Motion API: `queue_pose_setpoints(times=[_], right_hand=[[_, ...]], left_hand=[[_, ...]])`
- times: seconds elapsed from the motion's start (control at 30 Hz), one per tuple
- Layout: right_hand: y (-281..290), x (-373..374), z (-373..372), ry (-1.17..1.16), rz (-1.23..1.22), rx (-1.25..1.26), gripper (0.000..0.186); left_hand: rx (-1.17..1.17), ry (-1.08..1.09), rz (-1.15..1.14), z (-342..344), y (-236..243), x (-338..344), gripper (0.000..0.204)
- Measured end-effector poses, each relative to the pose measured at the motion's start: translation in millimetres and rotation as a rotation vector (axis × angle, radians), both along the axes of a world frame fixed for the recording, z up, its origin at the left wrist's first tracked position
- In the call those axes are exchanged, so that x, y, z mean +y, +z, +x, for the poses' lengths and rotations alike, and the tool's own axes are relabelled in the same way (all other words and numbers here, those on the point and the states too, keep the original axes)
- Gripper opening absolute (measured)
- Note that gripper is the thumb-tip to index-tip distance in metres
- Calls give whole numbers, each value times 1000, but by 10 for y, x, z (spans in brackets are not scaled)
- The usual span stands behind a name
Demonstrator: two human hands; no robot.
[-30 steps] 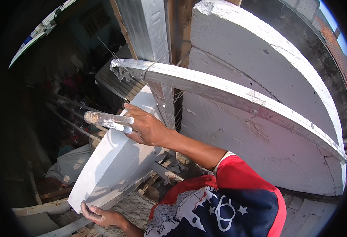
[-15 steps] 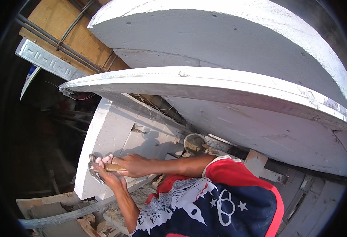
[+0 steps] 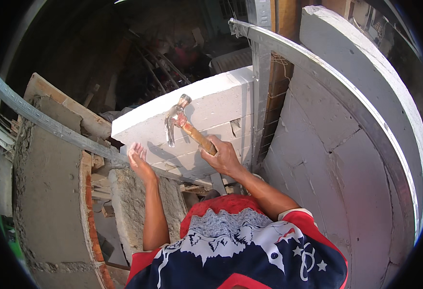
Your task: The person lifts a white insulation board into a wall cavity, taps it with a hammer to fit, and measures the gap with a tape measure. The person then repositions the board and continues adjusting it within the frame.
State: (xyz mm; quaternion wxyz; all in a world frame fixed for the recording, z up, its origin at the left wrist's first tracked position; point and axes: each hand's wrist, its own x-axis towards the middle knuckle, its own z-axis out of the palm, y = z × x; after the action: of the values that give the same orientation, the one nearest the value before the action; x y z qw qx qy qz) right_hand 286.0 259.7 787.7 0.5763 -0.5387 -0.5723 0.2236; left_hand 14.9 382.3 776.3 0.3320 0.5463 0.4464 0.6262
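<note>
My right hand [image 3: 222, 156] is closed around the lower end of the wooden handle of a claw hammer [image 3: 199, 137]. The hammer's worn metal head is raised up and to the left, in front of a low wall of pale blocks [image 3: 216, 108], on which its shadow falls. My left hand [image 3: 141, 163] is apart from the hammer, beside the wall's near left end and close to the curved metal channel [image 3: 93, 146]. Its dusty fingers point up, loosely bent and apart, and nothing shows in them.
A second curved metal channel [image 3: 339, 86] arches along the right, before a tall block wall [image 3: 312, 139]. An upright metal stud [image 3: 261, 91] stands at the low wall's right end. On the left are a rough concrete slab [image 3: 47, 188] and a broken masonry piece [image 3: 146, 207].
My view has turned, so the walls and channels appear rotated. The hammer head, earlier at my left hand, is now apart from it, and my hands are farther from each other.
</note>
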Motion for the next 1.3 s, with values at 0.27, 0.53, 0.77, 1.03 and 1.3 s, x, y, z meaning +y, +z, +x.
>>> queue_pose_setpoints(times=[0.27, 0.53, 0.77, 1.03, 1.3], right_hand=[[326, 351, 339, -280, -23, -114, 18], [982, 949, 786, -366, 110, -471, 20], [976, 1119, 752, -311, -119, -261, 25], [1058, 1164, 649, -294, -81, -341, 26], [1187, 1167, 306, -102, -164, -414, 34]], left_hand=[[33, 411, -162, -458, -260, 788, 74], [75, 356, -358, -357, -181, 846, 92], [95, 284, -430, -408, -178, 850, 99], [224, 146, -383, -676, -238, 789, 97], [397, 46, -400, -948, -456, 709, 79]])
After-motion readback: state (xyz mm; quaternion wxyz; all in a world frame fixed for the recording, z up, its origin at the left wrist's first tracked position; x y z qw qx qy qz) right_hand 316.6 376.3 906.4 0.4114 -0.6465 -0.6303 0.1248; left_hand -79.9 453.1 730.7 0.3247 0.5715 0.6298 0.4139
